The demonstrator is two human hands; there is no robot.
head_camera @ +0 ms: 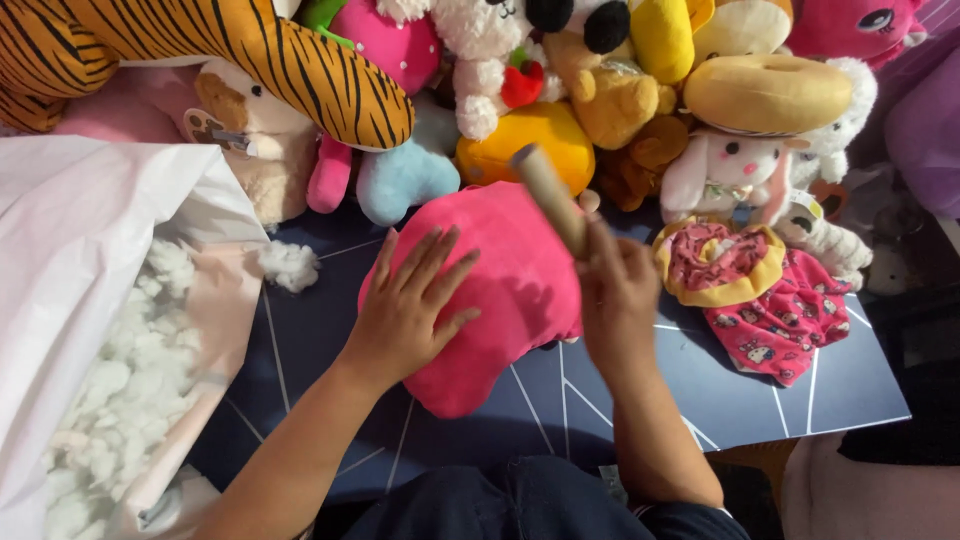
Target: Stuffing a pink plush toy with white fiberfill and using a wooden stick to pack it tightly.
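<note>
Pink plush (500,290) under left hand (405,310), beside right hand (615,290)

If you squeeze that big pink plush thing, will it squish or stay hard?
Probably squishes: the pink plush looks soft and rounded, and the left hand lies flat on it. Likely light, as loose white stuffing fills the bag beside it. Its fuzzy fabric seems unlikely to slip.

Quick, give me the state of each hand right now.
Left hand: open, fingers spread flat on the pink plush.
Right hand: closed around a wooden stick.
</note>
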